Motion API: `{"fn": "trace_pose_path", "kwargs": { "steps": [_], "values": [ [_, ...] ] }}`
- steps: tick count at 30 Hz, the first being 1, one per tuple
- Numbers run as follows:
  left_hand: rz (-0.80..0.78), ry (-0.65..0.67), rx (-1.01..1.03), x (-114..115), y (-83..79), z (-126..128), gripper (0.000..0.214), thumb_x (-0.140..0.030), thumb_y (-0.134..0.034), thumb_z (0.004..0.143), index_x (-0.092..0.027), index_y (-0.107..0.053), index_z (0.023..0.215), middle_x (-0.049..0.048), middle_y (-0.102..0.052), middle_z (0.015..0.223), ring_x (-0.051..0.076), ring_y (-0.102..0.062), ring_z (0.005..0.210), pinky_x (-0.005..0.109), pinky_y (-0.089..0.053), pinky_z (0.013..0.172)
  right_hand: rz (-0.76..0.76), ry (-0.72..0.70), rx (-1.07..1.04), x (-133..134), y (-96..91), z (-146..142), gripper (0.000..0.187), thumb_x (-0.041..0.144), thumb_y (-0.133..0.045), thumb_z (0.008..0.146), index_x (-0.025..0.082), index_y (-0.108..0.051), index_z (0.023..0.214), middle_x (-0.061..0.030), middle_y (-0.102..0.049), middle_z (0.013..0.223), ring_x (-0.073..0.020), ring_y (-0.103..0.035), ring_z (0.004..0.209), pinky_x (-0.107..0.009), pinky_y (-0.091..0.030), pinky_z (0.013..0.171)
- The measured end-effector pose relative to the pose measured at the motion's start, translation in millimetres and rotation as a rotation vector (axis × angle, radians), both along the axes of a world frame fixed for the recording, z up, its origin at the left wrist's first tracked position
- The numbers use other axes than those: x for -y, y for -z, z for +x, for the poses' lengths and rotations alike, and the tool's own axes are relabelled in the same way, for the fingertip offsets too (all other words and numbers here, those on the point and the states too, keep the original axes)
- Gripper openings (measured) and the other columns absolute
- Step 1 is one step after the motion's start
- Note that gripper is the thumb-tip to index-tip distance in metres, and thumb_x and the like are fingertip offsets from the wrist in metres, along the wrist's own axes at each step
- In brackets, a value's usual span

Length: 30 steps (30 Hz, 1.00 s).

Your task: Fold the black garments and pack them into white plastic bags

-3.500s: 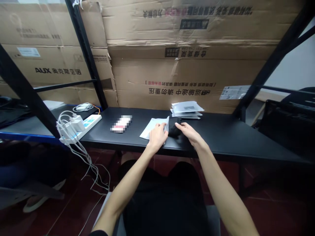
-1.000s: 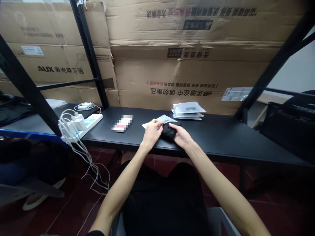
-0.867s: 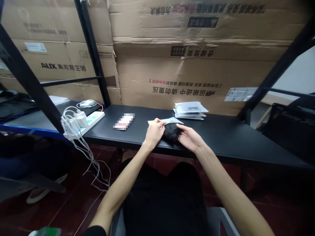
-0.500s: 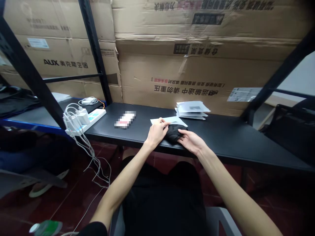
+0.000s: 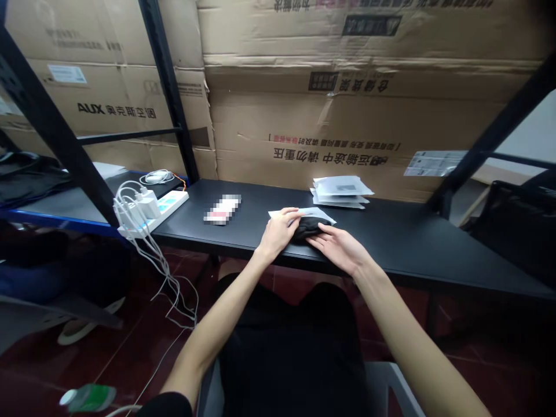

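Fig.: L hand (image 5: 278,233), fingers kept together, placed at edge of white sheet (image 5: 319,214); black fabric bundle (image 5: 309,229) positioned on sheet, on black table (image 5: 391,255); R hand (image 5: 337,248), fingers extended, together, laid against bundle.

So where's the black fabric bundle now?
In the head view, the black fabric bundle lies on a white paper sheet on the black desk, between the left hand and right hand.

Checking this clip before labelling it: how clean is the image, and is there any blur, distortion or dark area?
In the head view, wide-angle distortion tilts the black shelf upright, a pixelated patch hides an item on the black table, the floor falls into dim shadow, and the left hand and right hand look fairly sharp.
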<state>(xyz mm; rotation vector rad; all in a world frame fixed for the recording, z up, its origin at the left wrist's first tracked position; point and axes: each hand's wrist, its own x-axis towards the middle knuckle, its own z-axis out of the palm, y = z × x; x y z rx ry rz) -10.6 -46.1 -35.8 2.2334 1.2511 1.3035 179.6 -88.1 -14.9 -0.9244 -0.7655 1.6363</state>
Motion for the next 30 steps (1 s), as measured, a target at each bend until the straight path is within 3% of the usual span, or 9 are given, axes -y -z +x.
{"fn": "trace_pose_path", "kwargs": {
  "steps": [6, 11, 18, 23, 27, 30],
  "values": [
    [-0.023, 0.096, -0.086, -4.2, 5.1, 0.2, 0.037, -0.025, -0.059, 0.110, -0.030, -0.077, 0.141, 0.0052, -0.069, 0.155, 0.028, -0.067, 0.143, 0.046, -0.054, 0.123, 0.021, 0.098, 0.049, -4.5, 2.2, 2.3, 0.018, 0.009, -0.063, 0.097, 0.020, -0.074, 0.106, -0.0124, -0.084, 0.112, -0.0235, -0.080, 0.115, -0.037, -0.065, 0.109],
    [0.006, 0.156, -0.064, -7.2, 8.5, -2.0, 0.039, -0.025, -0.055, 0.112, -0.034, -0.075, 0.144, 0.0008, -0.070, 0.155, 0.022, -0.063, 0.148, 0.044, -0.048, 0.129, 0.005, 0.098, 0.045, -29.7, 5.3, -17.4, 0.022, 0.007, -0.060, 0.096, 0.025, -0.072, 0.098, -0.0060, -0.083, 0.105, -0.0194, -0.079, 0.114, -0.035, -0.062, 0.112],
    [-0.026, 0.118, -0.055, -9.1, 10.1, -5.3, 0.040, -0.025, -0.056, 0.112, -0.034, -0.074, 0.146, -0.0001, -0.067, 0.157, 0.026, -0.054, 0.157, 0.049, -0.045, 0.132, -0.012, 0.116, 0.053, -57.9, 2.5, -34.2, 0.031, -0.002, -0.059, 0.083, 0.027, -0.068, 0.090, -0.0019, -0.080, 0.091, -0.0177, -0.076, 0.119, -0.033, -0.059, 0.116],
    [-0.060, 0.079, -0.072, -9.1, 13.4, -2.4, 0.041, -0.026, -0.055, 0.112, -0.032, -0.072, 0.150, 0.0025, -0.065, 0.160, 0.028, -0.053, 0.157, 0.051, -0.047, 0.129, -0.008, 0.101, 0.032, -29.4, -5.5, -26.3, 0.022, 0.006, -0.062, 0.089, 0.024, -0.071, 0.096, -0.0092, -0.083, 0.106, -0.0196, -0.075, 0.124, -0.030, -0.059, 0.115],
    [-0.046, 0.064, -0.128, -4.3, 13.9, -7.6, 0.048, -0.027, -0.069, 0.105, -0.034, -0.068, 0.153, 0.0049, -0.063, 0.163, 0.029, -0.052, 0.158, 0.052, -0.046, 0.130, 0.014, 0.095, 0.006, 12.0, -4.8, -12.5, 0.008, 0.015, -0.070, 0.094, 0.021, -0.072, 0.100, -0.0172, -0.082, 0.113, -0.0252, -0.075, 0.128, -0.033, -0.062, 0.113],
    [-0.009, 0.113, -0.158, 0.4, 8.6, -28.9, 0.059, -0.029, -0.081, 0.097, -0.032, -0.066, 0.155, 0.0084, -0.062, 0.163, 0.028, -0.054, 0.156, 0.049, -0.044, 0.131, 0.081, 0.073, 0.084, 32.4, -1.8, -2.5, 0.023, 0.020, -0.084, 0.088, 0.022, -0.073, 0.109, -0.0151, -0.082, 0.114, -0.0286, -0.077, 0.123, -0.039, -0.065, 0.107]
  ]
}}
